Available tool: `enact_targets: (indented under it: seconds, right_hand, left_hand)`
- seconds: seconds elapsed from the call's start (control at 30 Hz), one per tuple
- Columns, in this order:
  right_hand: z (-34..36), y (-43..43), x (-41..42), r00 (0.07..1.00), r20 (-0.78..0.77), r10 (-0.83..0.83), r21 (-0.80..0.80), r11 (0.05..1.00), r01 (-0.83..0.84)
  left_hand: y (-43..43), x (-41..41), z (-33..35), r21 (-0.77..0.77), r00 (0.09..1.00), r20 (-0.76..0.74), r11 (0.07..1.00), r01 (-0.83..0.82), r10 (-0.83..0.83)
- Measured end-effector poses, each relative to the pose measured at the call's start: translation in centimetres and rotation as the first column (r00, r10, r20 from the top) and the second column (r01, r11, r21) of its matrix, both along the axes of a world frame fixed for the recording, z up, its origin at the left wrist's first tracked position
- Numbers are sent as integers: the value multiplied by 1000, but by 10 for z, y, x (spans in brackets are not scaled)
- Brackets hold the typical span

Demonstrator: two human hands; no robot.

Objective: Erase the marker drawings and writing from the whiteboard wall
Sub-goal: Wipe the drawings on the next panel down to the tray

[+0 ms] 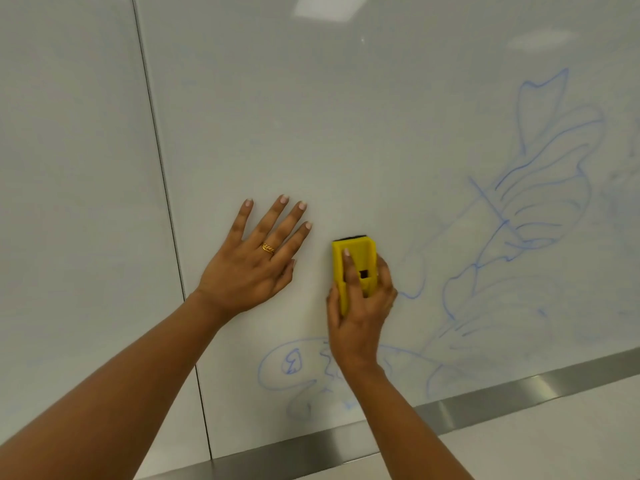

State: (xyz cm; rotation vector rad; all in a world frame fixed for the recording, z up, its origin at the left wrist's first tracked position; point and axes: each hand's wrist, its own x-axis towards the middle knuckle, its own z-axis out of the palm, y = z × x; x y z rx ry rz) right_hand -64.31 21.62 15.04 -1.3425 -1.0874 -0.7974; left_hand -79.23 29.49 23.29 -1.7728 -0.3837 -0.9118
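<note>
Against the whiteboard wall [346,116], right hand [360,303] grasps yellow eraser [353,261], pad flat on the board left of the blue drawings [540,202]. Left hand [249,265] released, fingers spread, palm pressing the board just beside the eraser.

I am in an office or classroom: a big whiteboard wall [346,116] with a shiny metal strip [519,393] below.

Yellow eraser [354,268] w/ black pad; blue drawings [540,188]; gold ring [268,248].
</note>
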Motion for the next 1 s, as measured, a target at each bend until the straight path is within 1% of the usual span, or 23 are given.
enact_targets:
  seconds: [0.1, 0.17, 0.27, 0.43, 0.5, 0.57, 0.63, 0.73, 0.83, 0.87, 0.9, 1.0]
  right_hand:
    - [-10, -4, 33, 995, -86, -48, 34, 998, 51]
    - [-15, -6, 56, 976, -202, -82, 67, 993, 97]
    - [-18, -8, 73, 930, -361, -67, 85, 991, 104]
    - [-11, -5, 58, 895, -443, -49, 102, 989, 105]
    - [-6, -3, 44, 910, -413, -36, 111, 990, 90]
    - [-5, -1, 23, 953, -301, -22, 98, 994, 54]
    - [-7, -1, 3, 987, -162, -10, 37, 999, 16]
    - [-14, -2, -5, 1000, -5, -8, -27, 1000, 8]
    - [-22, -5, 11, 990, 138, -8, -62, 998, 17]
    - [-25, -7, 18, 990, 139, -12, -65, 998, 21]
    - [-26, -8, 26, 994, 105, -15, -60, 998, 21]
    - [-22, -11, 50, 999, -40, -26, -27, 999, 25]
  left_hand:
    - [0, 0, -1, 9, 1000, 8, 1000, 2, -2]
    - [0, 1, -2, 13, 1000, 9, 1000, 4, -4]
    - [0, 1, -2, 16, 1000, 5, 1000, 0, 0]
    - [0, 2, -3, 27, 1000, 10, 1000, -3, 2]
    - [1, 2, -3, 33, 1000, 11, 999, -2, 2]
    - [1, 2, -3, 34, 1000, 11, 999, 0, 0]
    - [1, 2, -3, 32, 1000, 13, 999, -1, 0]
    - [1, 2, -3, 18, 1000, 14, 1000, 0, 0]
    - [0, 3, -4, 4, 1000, 22, 1000, -7, 7]
    - [-2, 5, -3, -12, 1000, 29, 1000, -5, 5]
    - [-4, 8, -3, -29, 999, 35, 1000, 1, 0]
    - [-9, 15, 6, -37, 1000, 2, 999, 21, -21]
